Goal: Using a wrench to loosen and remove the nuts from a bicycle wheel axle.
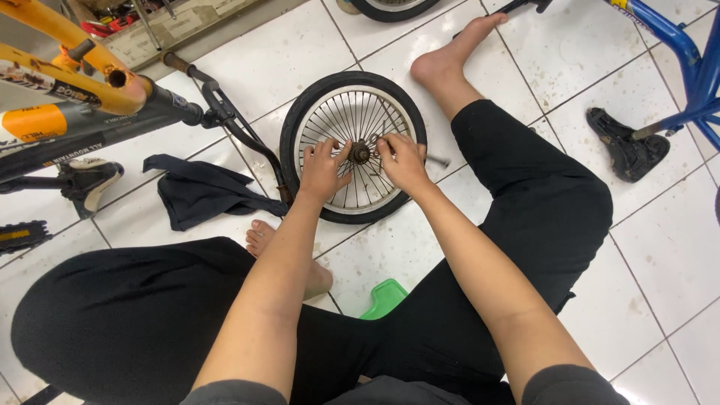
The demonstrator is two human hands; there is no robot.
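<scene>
Black-tyred wheel (352,146) flat on tiles — hub between both | left hand (322,166), right hand (401,161) — fingers pinching hub

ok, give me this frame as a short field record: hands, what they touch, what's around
left hand: on the spokes of the small bicycle wheel, fingers at the hub
right hand: on the spokes, other side of the hub
wheel: lies flat on the white tiled floor, black tyre on
left of wheel: dark cloth, yellow and black bicycle frame
right: blue bicycle frame, black saddle
near the person's legs: green plastic item
</scene>
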